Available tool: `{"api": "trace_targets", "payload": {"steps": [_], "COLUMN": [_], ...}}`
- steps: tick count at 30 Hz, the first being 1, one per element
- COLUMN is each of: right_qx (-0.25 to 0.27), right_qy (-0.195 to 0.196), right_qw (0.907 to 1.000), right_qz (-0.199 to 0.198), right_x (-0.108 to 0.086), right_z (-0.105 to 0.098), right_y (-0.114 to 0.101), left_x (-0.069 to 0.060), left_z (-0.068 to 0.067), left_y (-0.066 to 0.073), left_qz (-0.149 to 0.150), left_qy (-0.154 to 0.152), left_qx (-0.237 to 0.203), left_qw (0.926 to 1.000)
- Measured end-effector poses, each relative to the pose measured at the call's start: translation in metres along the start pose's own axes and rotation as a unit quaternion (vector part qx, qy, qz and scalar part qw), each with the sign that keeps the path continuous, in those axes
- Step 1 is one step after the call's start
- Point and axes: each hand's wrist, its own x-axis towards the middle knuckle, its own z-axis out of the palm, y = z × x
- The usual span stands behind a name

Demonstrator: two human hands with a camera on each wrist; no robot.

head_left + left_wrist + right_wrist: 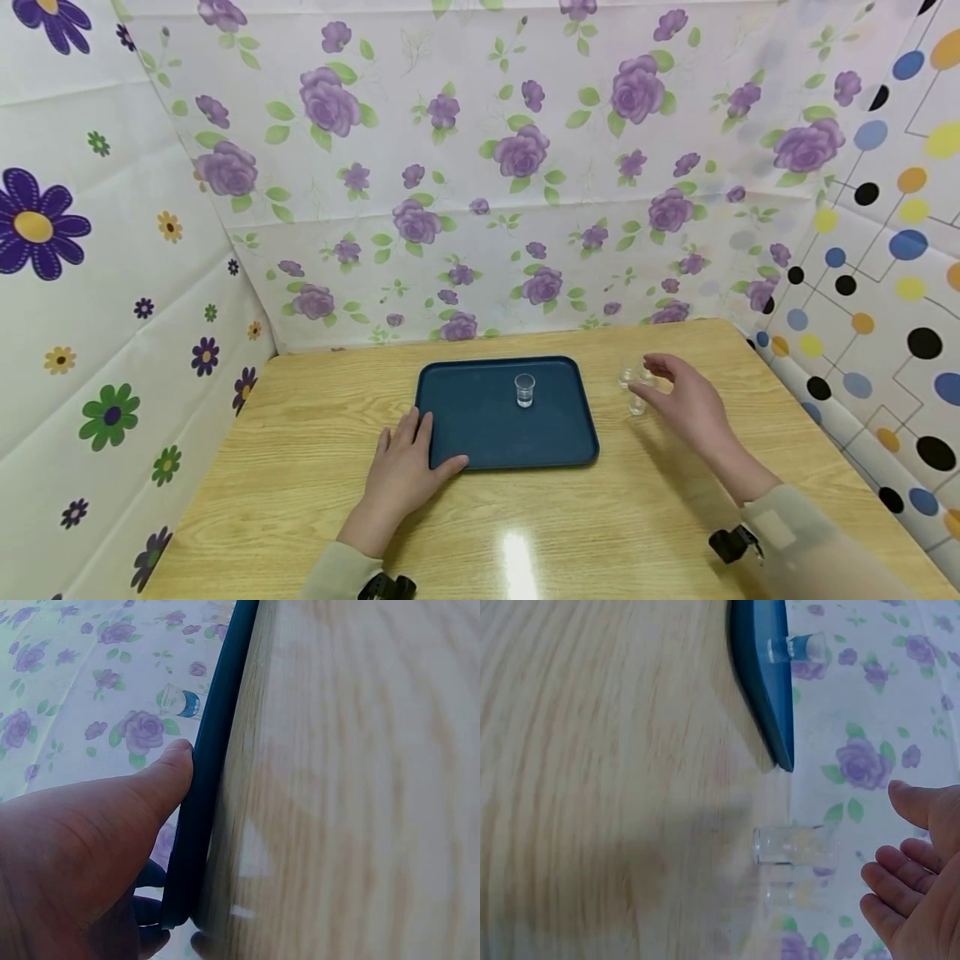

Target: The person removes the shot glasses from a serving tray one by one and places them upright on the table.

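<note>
Near and just below the right grip (686, 404), parted wide with nothing in it: small glasses (795, 846), long axes upright on the tabletop (315, 417), to the right of the tray (487, 429). Well apart from the left grip (405, 468), spread wide and touching the tray at its near-left corner. On the tray, likewise upright: another glass (525, 390).

The tray (487, 437) at the centre of the frame looks like smooth plastic, mostly matt. The small cup (525, 392) on it and the cups (637, 407) right of centre look like clear, glossy glass. The desk (307, 442) shows smooth wood grain, shining at bottom centre. The sheet (465, 175) across the top is creased and matt.
</note>
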Motion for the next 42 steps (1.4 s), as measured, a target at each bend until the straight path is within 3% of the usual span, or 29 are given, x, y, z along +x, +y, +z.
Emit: {"api": "trace_targets", "payload": {"steps": [16, 26, 33, 42], "right_qx": [0.024, 0.045, 0.047, 0.06], "right_qy": [-0.032, -0.071, -0.076, -0.105], "right_qw": [0.9978, 0.9948, 0.993, 0.9904], "right_qz": [-0.053, -0.057, -0.077, -0.068], "right_x": [0.012, 0.02, 0.027, 0.036], "right_z": [0.029, 0.052, 0.074, 0.096], "right_y": [-0.035, -0.051, -0.062, -0.072], "left_x": [-0.001, 0.0, 0.0, 0.001], "left_z": [-0.002, -0.003, -0.002, 0.001], "left_y": [0.002, 0.002, 0.0, -0.001], "left_qz": [-0.001, 0.001, 0.002, -0.003], "left_qy": [-0.002, -0.003, 0.0, -0.004], "left_qx": [-0.006, -0.004, -0.004, -0.006], "left_qw": [1.0, 1.0, 1.0, 1.0]}}
